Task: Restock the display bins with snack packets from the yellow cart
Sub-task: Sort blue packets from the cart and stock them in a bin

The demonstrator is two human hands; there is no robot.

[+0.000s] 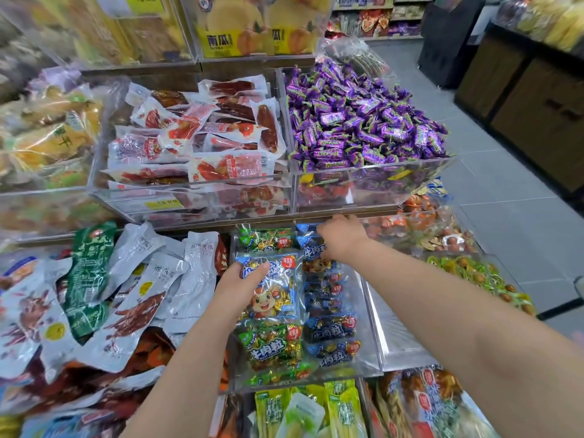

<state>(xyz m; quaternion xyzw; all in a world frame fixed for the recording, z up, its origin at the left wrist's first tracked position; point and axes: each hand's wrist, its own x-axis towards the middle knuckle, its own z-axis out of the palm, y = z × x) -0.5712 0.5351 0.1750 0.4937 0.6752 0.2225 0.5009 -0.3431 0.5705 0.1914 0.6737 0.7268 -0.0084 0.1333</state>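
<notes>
A clear display bin (369, 314) in the lower middle holds beef-grain snack packets in two rows. My left hand (241, 287) grips a light-blue packet (271, 287) with a cartoon calf, lying on top of green packets (271, 346) in the left row. My right hand (343, 237) reaches to the back of the right row, fingers curled on a dark-blue packet (311, 248) there. More dark-blue packets (331, 330) fill that row toward me. The yellow cart is not in view.
Clear bins above hold red sausage packs (202, 143) and purple candies (363, 118). White and green chicken-feet pouches (126, 286) lie to the left, yellow-green packs (316, 412) below, small wrapped sweets (474, 273) to the right. A grey tiled aisle (505, 197) and dark counters lie at right.
</notes>
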